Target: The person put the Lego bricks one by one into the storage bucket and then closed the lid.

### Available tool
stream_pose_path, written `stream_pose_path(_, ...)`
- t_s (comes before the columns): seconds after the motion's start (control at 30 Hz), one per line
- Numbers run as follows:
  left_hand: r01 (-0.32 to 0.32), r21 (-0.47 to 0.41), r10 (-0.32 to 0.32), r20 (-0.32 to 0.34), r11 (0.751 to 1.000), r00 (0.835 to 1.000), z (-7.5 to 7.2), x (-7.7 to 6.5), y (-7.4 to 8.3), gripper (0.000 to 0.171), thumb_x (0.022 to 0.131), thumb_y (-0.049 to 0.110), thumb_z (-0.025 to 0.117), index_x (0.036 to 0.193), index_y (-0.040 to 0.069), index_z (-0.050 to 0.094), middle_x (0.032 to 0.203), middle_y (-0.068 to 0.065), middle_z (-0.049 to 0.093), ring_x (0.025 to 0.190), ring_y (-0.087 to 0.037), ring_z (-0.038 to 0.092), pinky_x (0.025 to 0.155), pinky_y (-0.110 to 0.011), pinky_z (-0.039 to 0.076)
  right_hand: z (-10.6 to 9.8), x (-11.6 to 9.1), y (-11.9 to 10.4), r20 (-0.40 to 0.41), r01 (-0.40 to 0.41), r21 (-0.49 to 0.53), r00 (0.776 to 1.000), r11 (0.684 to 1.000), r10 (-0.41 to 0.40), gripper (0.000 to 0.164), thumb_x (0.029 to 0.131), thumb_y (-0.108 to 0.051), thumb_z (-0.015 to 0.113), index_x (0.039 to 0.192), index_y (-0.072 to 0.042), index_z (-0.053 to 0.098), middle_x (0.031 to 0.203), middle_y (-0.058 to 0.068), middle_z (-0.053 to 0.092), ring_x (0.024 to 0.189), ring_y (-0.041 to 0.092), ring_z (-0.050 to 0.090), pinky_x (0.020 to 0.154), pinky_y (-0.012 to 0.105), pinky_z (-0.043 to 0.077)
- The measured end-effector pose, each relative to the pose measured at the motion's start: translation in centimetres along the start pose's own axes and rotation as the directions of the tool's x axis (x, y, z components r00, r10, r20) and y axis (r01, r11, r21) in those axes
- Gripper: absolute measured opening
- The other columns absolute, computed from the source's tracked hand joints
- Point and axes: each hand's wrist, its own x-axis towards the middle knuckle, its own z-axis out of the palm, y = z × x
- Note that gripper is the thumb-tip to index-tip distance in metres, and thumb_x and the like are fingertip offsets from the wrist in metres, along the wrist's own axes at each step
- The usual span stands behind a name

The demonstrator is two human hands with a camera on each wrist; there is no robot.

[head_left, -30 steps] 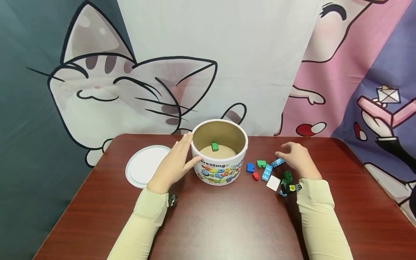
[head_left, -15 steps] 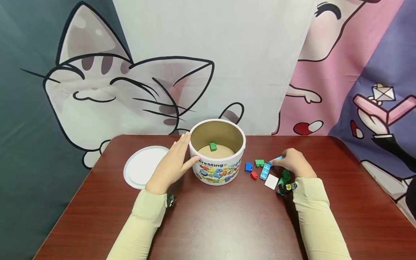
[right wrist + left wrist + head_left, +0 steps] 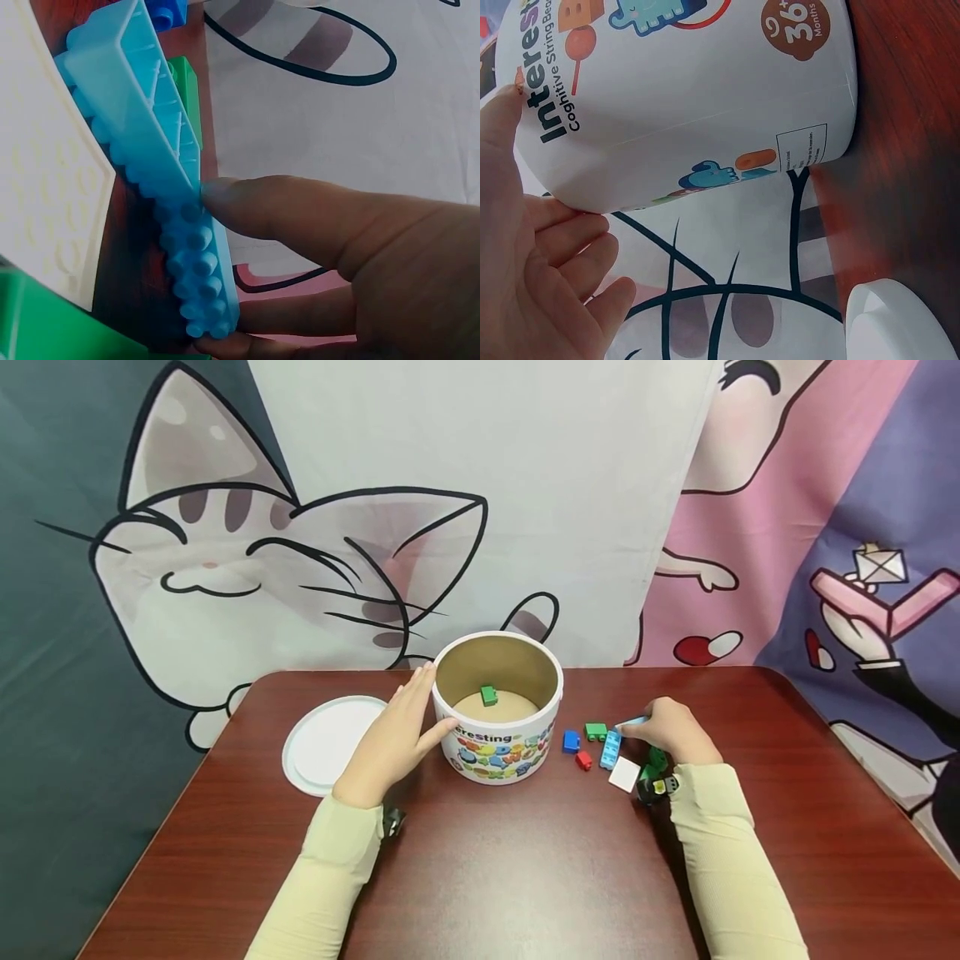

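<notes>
On the brown counter (image 3: 480, 885), near its far edge, stands the tub (image 3: 498, 756), upright and open at the top, with coloured pictures printed around its wall. Inside it, on the pale bottom, lies one small green block (image 3: 489, 696).

The left hand (image 3: 390, 739) of the person is laid against the left side of the tub. Its fingers are stretched out along the wall near the rim, and the thumb stands apart from them, at the front. To the left, partly hidden by this hand, the white lid (image 3: 326, 743) lies flat.

At the right of the tub, the right hand (image 3: 675, 731) is pinching the light blue brick (image 3: 202, 270) between thumb and fingers (the right wrist view shows its round studs quite well). Its end is close to a second blue brick (image 3: 611, 750); whether the two are touching, I cannot tell. Around them I see a dark blue block (image 3: 572, 742), a green brick (image 3: 596, 732), a red block (image 3: 583, 761), and the white tile (image 3: 624, 774). Some more green pieces (image 3: 657, 760) are lying under the right wrist, which covers them in part. Behind the counter hangs a cloth (image 3: 585, 493) with a drawn cat.
</notes>
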Motion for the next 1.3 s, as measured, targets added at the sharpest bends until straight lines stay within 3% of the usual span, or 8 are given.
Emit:
stream_pose_path(0.3, -0.001, 0.005, 0.001, 0.0, 1.0, 1.0, 0.0, 0.0, 0.0, 0.083, 0.102, 0.044, 0.059, 0.16, -0.001, 0.02, 0.166, -0.016, 0.024, 0.154, -0.029, 0.02, 0.125, -0.047, 0.018, -0.3, -0.1, -0.1, 0.002, 0.0, 0.021, 1.0, 1.0, 0.0, 0.048, 0.089, -0.022, 0.074, 0.117, 0.015, 0.062, 0.111, 0.033, 0.064, 0.089, 0.039, 0.062, 0.076, 0.049, 0.06)
stream_pose_path(0.7, 0.001, 0.01, -0.001, 0.0, 1.0, 1.0, 0.0, 0.1, 0.0, 0.084, 0.102, 0.045, 0.059, 0.16, -0.001, 0.02, 0.166, -0.016, 0.023, 0.153, -0.032, 0.022, 0.125, -0.048, 0.018, -0.2, -0.1, 0.4, -0.045, 0.02, 0.045, 0.999, 0.999, -0.018, 0.014, 0.089, -0.009, 0.072, 0.09, 0.005, 0.068, 0.084, 0.018, 0.066, 0.074, 0.029, 0.057, 0.061, 0.035, 0.051)
stream_pose_path(0.97, 0.012, 0.007, -0.012, 0.014, 1.0, 1.0, -0.1, 0.0, 0.0, 0.084, 0.102, 0.046, 0.058, 0.161, 0.0, 0.019, 0.166, -0.015, 0.022, 0.154, -0.028, 0.018, 0.125, -0.046, 0.016, -0.3, -0.1, 0.4, -0.066, 0.044, 0.067, 0.997, 0.997, -0.04, 0.011, 0.092, -0.008, 0.065, 0.085, -0.001, 0.064, 0.08, 0.011, 0.06, 0.077, 0.027, 0.054, 0.061, 0.032, 0.045)
stream_pose_path(1.3, 0.003, 0.007, -0.003, 0.008, 1.0, 1.0, -0.1, 0.1, 0.0, 0.084, 0.102, 0.046, 0.058, 0.16, -0.001, 0.02, 0.166, -0.017, 0.023, 0.154, -0.031, 0.02, 0.125, -0.048, 0.018, -0.9, -0.6, -1.0, -0.07, 0.084, 0.18, 0.995, 0.98, -0.072, 0.019, 0.1, -0.015, 0.059, 0.103, 0.003, 0.064, 0.093, 0.02, 0.066, 0.084, 0.028, 0.065, 0.069, 0.033, 0.053)
